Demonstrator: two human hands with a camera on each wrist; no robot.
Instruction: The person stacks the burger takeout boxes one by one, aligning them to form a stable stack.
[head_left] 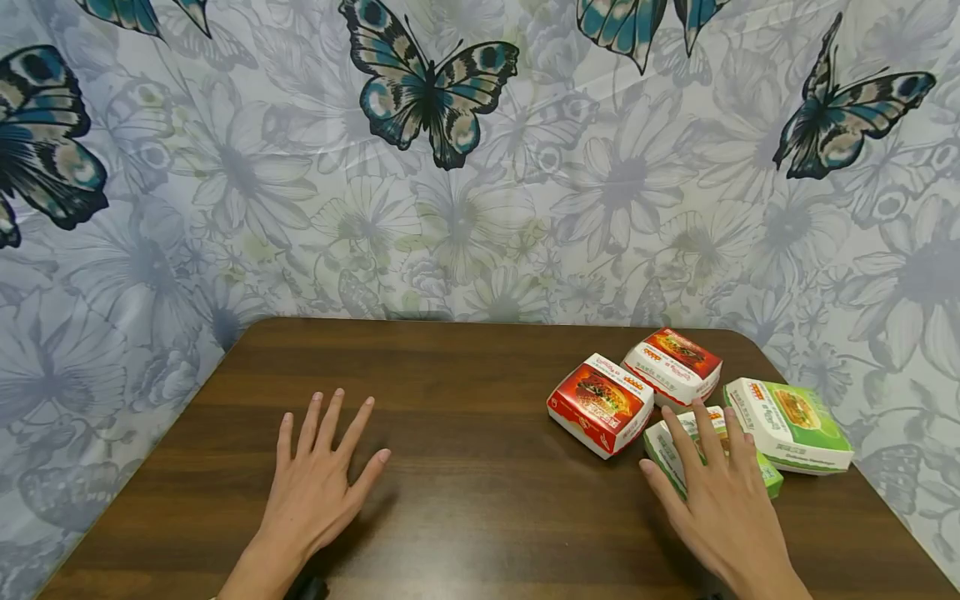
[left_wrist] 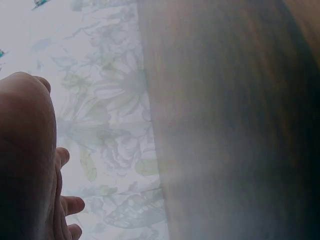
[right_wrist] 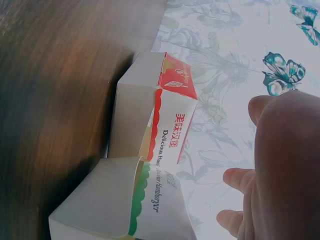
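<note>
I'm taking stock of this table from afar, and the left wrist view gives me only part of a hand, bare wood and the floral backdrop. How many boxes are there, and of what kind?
Observer: Four: two red-and-white hamburger boxes and two green-and-white hamburger boxes.
Operator: Is anything blocking your sight of them in the head view?
Observer: Yes, the right hand hides part of the nearer green-and-white box.
Operator: Is it gripping that one?
Observer: No, its fingers are spread, not curled round it.
</note>
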